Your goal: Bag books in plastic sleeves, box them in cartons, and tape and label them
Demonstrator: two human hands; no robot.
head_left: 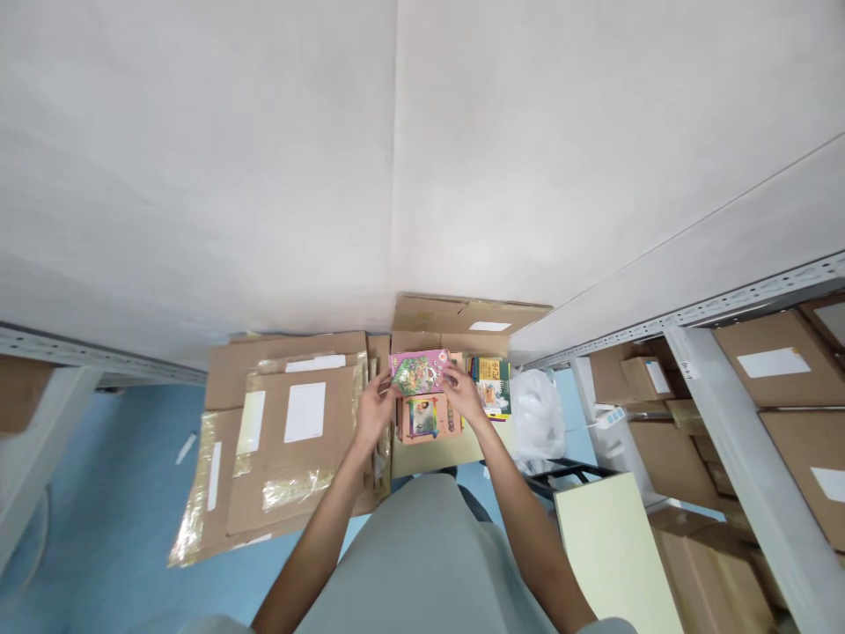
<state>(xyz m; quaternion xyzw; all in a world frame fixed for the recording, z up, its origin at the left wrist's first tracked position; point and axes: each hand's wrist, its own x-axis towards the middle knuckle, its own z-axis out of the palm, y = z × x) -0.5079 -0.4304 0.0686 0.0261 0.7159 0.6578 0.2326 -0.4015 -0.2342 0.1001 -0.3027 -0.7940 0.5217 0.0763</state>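
Note:
Both hands hold one small pink picture book (420,371) level in front of me. My left hand (376,407) grips its left edge, fingers closed on it. My right hand (464,394) pinches its right edge. Right below it lies an orange book with a rainbow-framed picture (428,417), on top of a short stack. Beside that, to the right, lies a green and yellow book with Chinese characters (494,383). All of these rest on a pale yellow surface (436,453) against the wall.
Flattened cardboard boxes with white labels (290,440) cover the blue floor at left. A cardboard box (462,321) stands behind the books. A white plastic bag (536,412) lies at right, by metal shelving (726,440) loaded with cartons. A pale yellow board (611,546) leans nearby.

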